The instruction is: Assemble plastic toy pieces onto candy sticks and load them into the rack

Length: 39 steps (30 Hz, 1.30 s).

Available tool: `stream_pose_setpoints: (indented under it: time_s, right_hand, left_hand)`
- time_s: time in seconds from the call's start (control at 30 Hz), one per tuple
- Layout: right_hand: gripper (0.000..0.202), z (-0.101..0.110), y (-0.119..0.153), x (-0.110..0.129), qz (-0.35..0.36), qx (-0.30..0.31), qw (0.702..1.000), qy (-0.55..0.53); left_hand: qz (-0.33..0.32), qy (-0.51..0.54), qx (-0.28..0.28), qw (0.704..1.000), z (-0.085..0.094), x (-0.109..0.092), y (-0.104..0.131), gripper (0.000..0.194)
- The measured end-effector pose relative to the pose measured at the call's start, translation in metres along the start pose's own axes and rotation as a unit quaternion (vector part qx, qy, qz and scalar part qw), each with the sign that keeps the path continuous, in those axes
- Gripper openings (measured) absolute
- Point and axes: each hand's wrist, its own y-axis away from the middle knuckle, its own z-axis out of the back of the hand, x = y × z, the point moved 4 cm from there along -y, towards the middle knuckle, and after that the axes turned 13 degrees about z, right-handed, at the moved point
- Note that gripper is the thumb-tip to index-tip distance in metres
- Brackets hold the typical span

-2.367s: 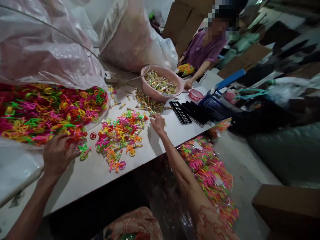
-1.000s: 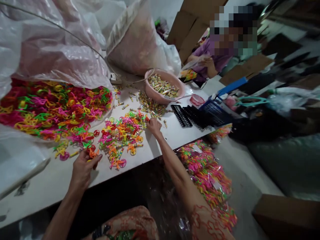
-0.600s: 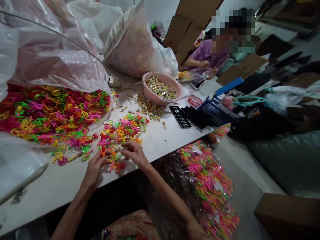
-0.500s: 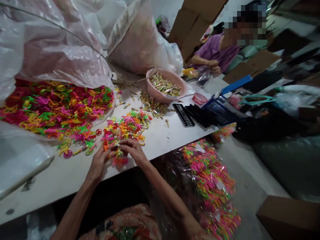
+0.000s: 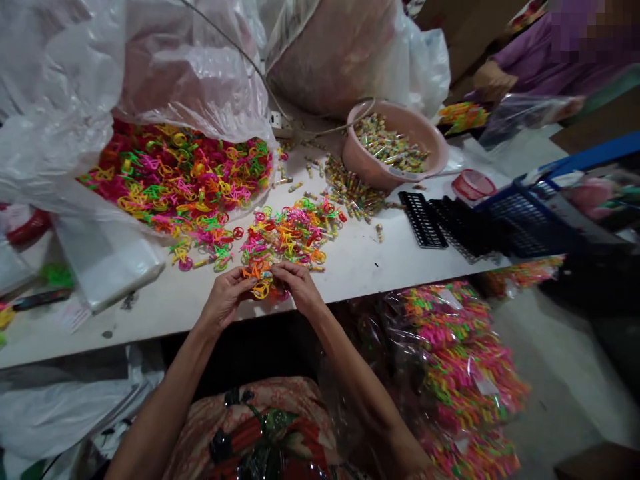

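Observation:
At the front edge of the white table, my left hand (image 5: 227,293) is closed on an orange plastic piece (image 5: 256,269). My right hand (image 5: 299,283) is beside it, thumb and fingers pinched together near a small tube; what exactly they grip is too small to tell. A yellow wheel-shaped piece (image 5: 261,289) shows between the hands. Just beyond them lies a pile of colourful plastic pieces (image 5: 290,233). Small patterned tubes (image 5: 350,190) are spilled beside a pink basin (image 5: 395,175) that holds more of them.
A large open plastic bag (image 5: 190,87) of colourful pieces stands at the left, near clear bags (image 5: 107,257). Black racks (image 5: 423,220), a red round container (image 5: 473,185) and a blue basket (image 5: 530,220) are at the right. A person in purple (image 5: 535,57) sits beyond.
The view has turned, so the scene sits further right and the person is partly cut off. Between my hands, the orange piece and a yellow wheel now show more plainly.

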Motion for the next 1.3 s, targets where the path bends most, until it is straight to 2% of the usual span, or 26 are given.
stream_pose_setpoints:
  time_s: [0.13, 0.27, 0.47, 0.7, 0.8, 0.9, 0.97, 1.13, 1.3]
  right_hand:
    - [0.034, 0.001, -0.003, 0.003, -0.01, 0.032, 0.999, -0.003]
    - [0.036, 0.002, -0.004, 0.006, -0.009, 0.024, 1.0, -0.006]
    - [0.036, 0.002, -0.002, 0.003, -0.036, 0.055, 0.998, -0.013]
    - [0.037, 0.004, 0.001, 0.001, -0.04, 0.041, 0.998, -0.004]
    - [0.037, 0.002, 0.006, 0.005, -0.024, 0.041, 0.998, 0.052]
    - [0.036, 0.001, 0.01, 0.014, 0.045, 0.018, 0.985, 0.163]
    - [0.036, 0.001, 0.011, 0.017, 0.071, 0.008, 0.979, 0.193]
    - [0.038, 0.005, 0.007, 0.005, -0.002, 0.04, 0.997, 0.058]
    - [0.039, 0.006, 0.006, 0.003, -0.016, 0.047, 0.999, 0.005]
  left_hand:
    - [0.021, 0.006, 0.014, 1.0, -0.003, 0.0, 0.001, 0.04]
    - [0.011, 0.007, 0.024, 1.0, -0.004, 0.001, -0.001, 0.04]
    - [0.015, 0.013, 0.042, 0.999, -0.004, 0.008, -0.003, 0.04]
    - [0.022, 0.022, 0.034, 0.999, -0.009, 0.011, 0.0, 0.05]
    - [0.014, -0.001, 0.018, 1.0, -0.009, 0.011, 0.0, 0.047]
    - [-0.015, -0.014, -0.016, 1.0, -0.006, 0.012, -0.002, 0.044]
    - [-0.024, -0.016, -0.026, 0.999, -0.006, 0.013, -0.003, 0.044]
    - [0.007, 0.021, 0.025, 0.999, -0.01, 0.012, 0.0, 0.045]
    - [0.041, 0.046, 0.062, 0.996, -0.01, 0.01, 0.004, 0.044]
